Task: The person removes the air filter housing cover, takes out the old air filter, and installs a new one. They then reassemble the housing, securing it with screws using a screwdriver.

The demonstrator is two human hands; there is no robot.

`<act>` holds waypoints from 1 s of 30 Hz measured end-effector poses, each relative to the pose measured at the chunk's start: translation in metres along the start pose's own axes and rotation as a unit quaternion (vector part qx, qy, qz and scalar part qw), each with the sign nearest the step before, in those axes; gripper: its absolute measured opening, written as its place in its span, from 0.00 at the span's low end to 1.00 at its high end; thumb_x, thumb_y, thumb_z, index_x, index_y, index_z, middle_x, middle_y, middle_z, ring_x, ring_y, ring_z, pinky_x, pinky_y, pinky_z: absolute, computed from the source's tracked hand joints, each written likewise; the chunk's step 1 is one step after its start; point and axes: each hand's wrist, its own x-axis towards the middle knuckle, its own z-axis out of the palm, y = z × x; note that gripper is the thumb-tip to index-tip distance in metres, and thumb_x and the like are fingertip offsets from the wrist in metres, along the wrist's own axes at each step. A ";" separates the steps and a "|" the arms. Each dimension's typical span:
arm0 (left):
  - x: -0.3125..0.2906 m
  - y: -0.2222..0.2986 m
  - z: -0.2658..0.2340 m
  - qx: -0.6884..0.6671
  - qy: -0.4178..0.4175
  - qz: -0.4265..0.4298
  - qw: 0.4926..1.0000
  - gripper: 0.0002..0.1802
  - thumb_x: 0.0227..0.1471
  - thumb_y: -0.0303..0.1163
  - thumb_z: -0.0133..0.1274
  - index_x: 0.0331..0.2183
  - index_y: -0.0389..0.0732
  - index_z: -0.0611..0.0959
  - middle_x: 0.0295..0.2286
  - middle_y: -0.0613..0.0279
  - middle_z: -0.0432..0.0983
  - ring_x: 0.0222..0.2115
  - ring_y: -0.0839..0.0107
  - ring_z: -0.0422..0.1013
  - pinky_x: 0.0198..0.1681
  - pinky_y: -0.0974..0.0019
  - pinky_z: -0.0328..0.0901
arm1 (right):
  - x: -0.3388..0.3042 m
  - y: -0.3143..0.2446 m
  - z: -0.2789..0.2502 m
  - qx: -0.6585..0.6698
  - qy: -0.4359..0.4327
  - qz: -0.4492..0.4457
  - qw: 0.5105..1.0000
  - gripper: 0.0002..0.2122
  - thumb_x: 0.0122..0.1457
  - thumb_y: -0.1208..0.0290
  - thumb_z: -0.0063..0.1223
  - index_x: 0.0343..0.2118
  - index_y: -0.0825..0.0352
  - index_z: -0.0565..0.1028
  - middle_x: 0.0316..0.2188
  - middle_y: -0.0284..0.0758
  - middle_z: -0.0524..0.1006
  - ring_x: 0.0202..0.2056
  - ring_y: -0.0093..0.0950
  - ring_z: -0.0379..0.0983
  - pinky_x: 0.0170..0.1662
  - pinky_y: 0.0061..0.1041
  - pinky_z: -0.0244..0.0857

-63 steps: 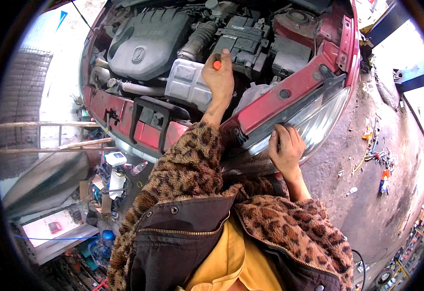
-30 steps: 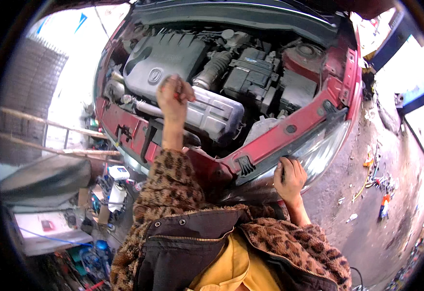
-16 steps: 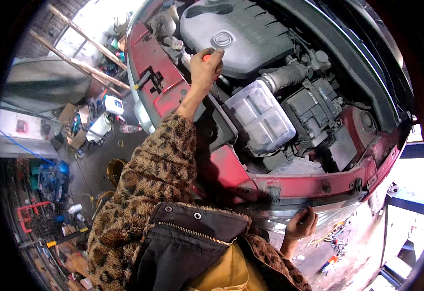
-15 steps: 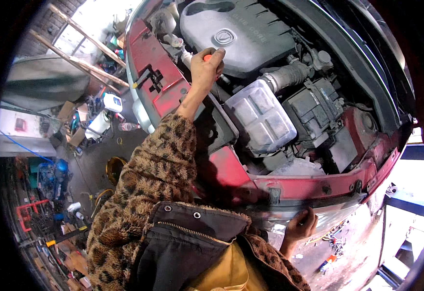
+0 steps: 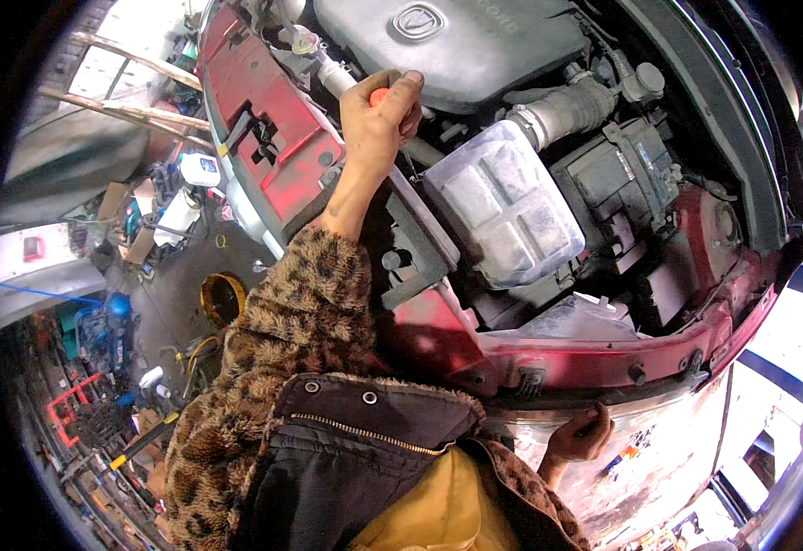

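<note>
my left hand point(image 5: 378, 115) is reached out over the open engine bay, fingers curled shut around an orange-handled tool point(image 5: 379, 95); only the round orange butt of the handle shows, poking out between my thumb and forefinger, and the shaft and tip are hidden under my palm, so i cannot tell what the working end is seated on, if anything; the tool sits just below the front edge of the grey engine cover point(image 5: 461, 41) and right beside a pale hose point(image 5: 337, 75) that runs up toward a small capped reservoir point(image 5: 302, 39); my fingertips point(image 5: 410, 84) wrap over the top of the handle and nearly touch the cover's edge; my right hand point(image 5: 578, 436) is well apart from all that, low down on the front of the car, fingers bent and pressed on the silvery bumper panel point(image 5: 645, 459) just under the red front crossmember point(image 5: 594, 363), bracing me, holding nothing that i can see; as for how far along i am, i judge it early or midway; the hood is up and the tool is in place at the front of the engine, yet nothing in the bay looks removed or loosened; the clear plastic box point(image 5: 504, 202) sits closed in its place, the dark housing point(image 5: 631, 174) beside it is closed, the engine cover is on; so whatever i am working at under my palm looks not yet finished, and the rest of the bay is untouched
</note>
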 end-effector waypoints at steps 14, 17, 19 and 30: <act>-0.002 -0.002 0.004 0.019 0.056 0.032 0.998 0.18 0.57 0.38 0.54 0.19 0.39 0.72 0.13 0.68 0.64 0.11 0.80 0.58 0.14 0.73 0.52 | 0.001 0.005 0.001 -0.012 0.011 -0.022 1.000 0.08 0.61 0.75 0.48 0.35 0.74 0.76 0.26 0.43 0.75 0.24 0.41 0.69 0.27 0.36 0.64; -0.003 -0.007 0.010 0.069 0.102 0.069 0.990 0.20 0.58 0.39 0.55 0.19 0.39 0.73 0.13 0.69 0.66 0.12 0.81 0.59 0.14 0.74 0.53 | 0.000 0.007 0.001 -0.017 0.017 -0.037 0.999 0.08 0.61 0.76 0.47 0.35 0.75 0.76 0.26 0.43 0.75 0.24 0.41 0.69 0.27 0.36 0.64; -0.004 -0.008 0.014 0.101 0.112 0.093 0.984 0.19 0.59 0.38 0.53 0.20 0.40 0.71 0.13 0.69 0.64 0.11 0.81 0.58 0.13 0.73 0.52 | 0.002 0.005 0.001 -0.009 0.013 -0.032 0.999 0.07 0.60 0.77 0.47 0.35 0.75 0.76 0.26 0.44 0.75 0.24 0.41 0.69 0.27 0.35 0.64; -0.007 -0.007 0.009 0.025 0.103 0.078 0.991 0.18 0.58 0.38 0.55 0.21 0.38 0.73 0.13 0.70 0.65 0.12 0.82 0.59 0.14 0.75 0.53 | 0.005 0.002 0.000 -0.008 0.012 -0.042 0.999 0.07 0.61 0.77 0.48 0.36 0.74 0.76 0.25 0.42 0.74 0.23 0.39 0.68 0.25 0.34 0.63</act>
